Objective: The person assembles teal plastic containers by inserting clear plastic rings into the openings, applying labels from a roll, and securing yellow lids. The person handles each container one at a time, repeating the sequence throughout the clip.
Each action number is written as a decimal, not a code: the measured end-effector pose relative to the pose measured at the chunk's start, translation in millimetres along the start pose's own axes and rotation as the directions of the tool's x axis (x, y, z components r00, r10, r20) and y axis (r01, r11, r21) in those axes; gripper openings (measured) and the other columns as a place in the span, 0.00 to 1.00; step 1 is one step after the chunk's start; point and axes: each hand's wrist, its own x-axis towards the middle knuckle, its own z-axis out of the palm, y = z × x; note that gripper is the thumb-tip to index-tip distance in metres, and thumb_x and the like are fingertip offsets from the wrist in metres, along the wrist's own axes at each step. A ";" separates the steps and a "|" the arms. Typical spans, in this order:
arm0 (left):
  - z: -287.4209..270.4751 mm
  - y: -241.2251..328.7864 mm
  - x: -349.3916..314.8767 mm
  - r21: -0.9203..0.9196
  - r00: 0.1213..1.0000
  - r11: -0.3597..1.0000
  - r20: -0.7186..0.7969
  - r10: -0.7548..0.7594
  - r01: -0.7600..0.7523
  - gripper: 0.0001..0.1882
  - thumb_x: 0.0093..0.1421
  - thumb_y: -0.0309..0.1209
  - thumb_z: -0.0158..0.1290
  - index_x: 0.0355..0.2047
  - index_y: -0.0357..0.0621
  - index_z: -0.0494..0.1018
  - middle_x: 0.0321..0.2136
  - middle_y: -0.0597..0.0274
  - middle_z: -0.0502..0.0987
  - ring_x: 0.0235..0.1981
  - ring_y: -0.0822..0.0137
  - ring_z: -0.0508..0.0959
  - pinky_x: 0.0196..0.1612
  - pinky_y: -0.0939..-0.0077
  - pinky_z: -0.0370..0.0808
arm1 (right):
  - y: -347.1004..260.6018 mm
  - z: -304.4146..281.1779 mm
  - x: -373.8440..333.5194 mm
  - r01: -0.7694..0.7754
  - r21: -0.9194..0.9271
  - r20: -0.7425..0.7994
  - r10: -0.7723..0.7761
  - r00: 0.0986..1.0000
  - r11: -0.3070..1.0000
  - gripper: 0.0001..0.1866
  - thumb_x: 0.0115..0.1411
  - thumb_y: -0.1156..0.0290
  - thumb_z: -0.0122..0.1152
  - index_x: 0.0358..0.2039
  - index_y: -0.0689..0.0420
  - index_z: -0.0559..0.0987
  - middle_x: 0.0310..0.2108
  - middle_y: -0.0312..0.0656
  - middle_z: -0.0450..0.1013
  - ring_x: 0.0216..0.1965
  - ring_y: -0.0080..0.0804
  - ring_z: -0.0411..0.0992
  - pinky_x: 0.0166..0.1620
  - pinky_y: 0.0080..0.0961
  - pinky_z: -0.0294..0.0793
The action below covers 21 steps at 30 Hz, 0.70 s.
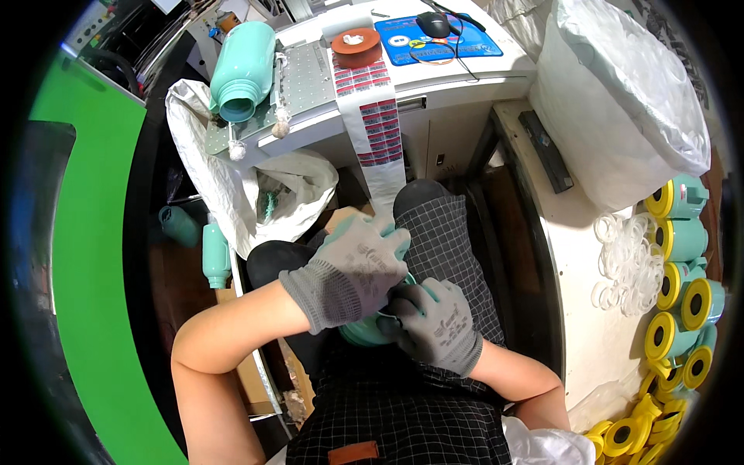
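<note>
Over my lap, a teal plastic bottle (364, 333) shows only in part beneath my hands. My left hand (360, 260), in a grey knitted glove with teal fingertips, lies across it with the fingers curled. My right hand (438, 322), gloved the same way, closes on its right side near the rim. The two hands almost meet, and they hide most of the bottle. Whether either hand also holds a small tool, I cannot tell.
Ahead, a white table carries a teal bottle (244, 70), a label roll (356, 46) and a mouse (434, 25). A white sack (294, 182) hangs open below. At right are a big white bag (620, 101), clear rings (628, 263) and yellow-capped teal bottles (674, 333).
</note>
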 end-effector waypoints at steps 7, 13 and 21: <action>12.6 3.8 2.4 -0.019 0.997 0.999 0.067 -0.042 0.043 0.04 0.56 0.33 0.62 0.28 0.48 0.84 0.36 0.56 0.82 0.38 0.57 0.86 0.37 0.66 0.84 | 4.0 0.3 -0.4 0.021 0.061 -0.039 -0.019 0.999 0.998 0.14 0.54 0.58 0.76 0.29 0.53 0.81 0.33 0.39 0.76 0.31 0.38 0.75 0.33 0.38 0.73; 14.9 17.5 5.1 -0.229 0.971 0.964 -0.164 -0.173 0.133 0.15 0.55 0.31 0.66 0.44 0.49 0.81 0.34 0.62 0.83 0.34 0.56 0.84 0.38 0.62 0.81 | 3.7 1.4 -6.7 -0.009 0.059 -0.183 0.020 0.983 0.998 0.18 0.49 0.57 0.80 0.26 0.52 0.79 0.31 0.38 0.75 0.29 0.37 0.73 0.32 0.36 0.71; 120.0 80.6 -34.8 -0.608 0.725 0.785 -0.487 -0.487 0.119 0.45 0.64 0.60 0.59 0.67 0.34 0.66 0.61 0.41 0.72 0.50 0.47 0.79 0.54 0.48 0.77 | 26.1 -49.3 -112.6 -0.528 0.558 -0.033 0.652 0.757 0.641 0.31 0.56 0.70 0.63 0.60 0.64 0.68 0.47 0.54 0.75 0.42 0.34 0.78 0.42 0.30 0.79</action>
